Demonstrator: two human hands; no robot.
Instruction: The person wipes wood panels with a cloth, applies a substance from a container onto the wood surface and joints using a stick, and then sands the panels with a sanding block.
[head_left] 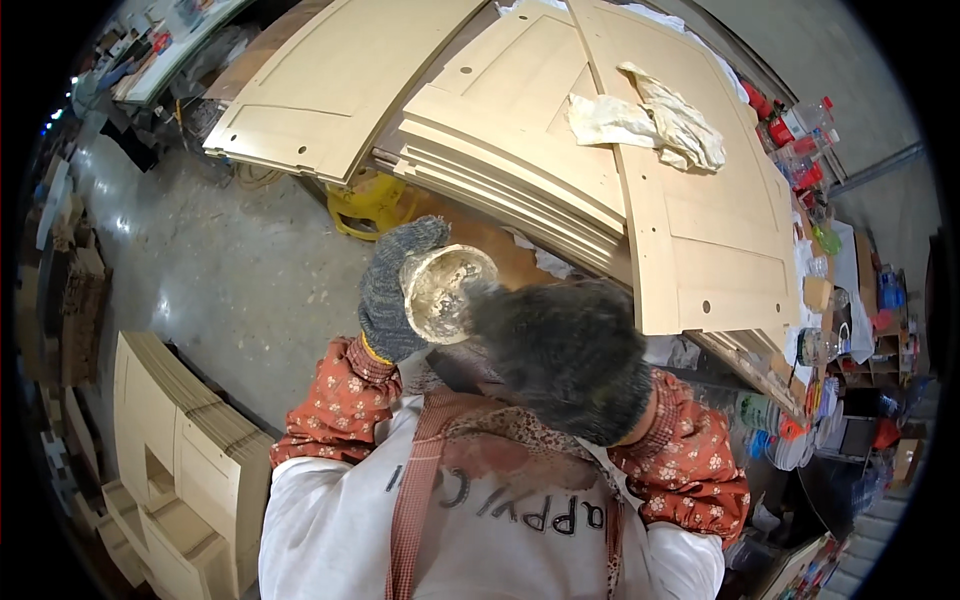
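Observation:
My left hand, in a dark grey knit glove, is wrapped round a small round cup in front of my chest. The cup's mouth faces up, and its inside is coated with pale, crusty paste. My right hand, in a darker glove, is at the cup's right side with its fingertips over the rim. Motion smears those fingers, so any small tool in them cannot be made out. Just beyond my hands lies a stack of cream cabinet-door panels. A crumpled off-white glove or cloth rests on the right-hand panel.
Another cream panel lies at the upper left, above a yellow plastic stool. More panels stand stacked on the floor at the lower left. Plastic bottles crowd the right side. A person stands far left beside a workbench.

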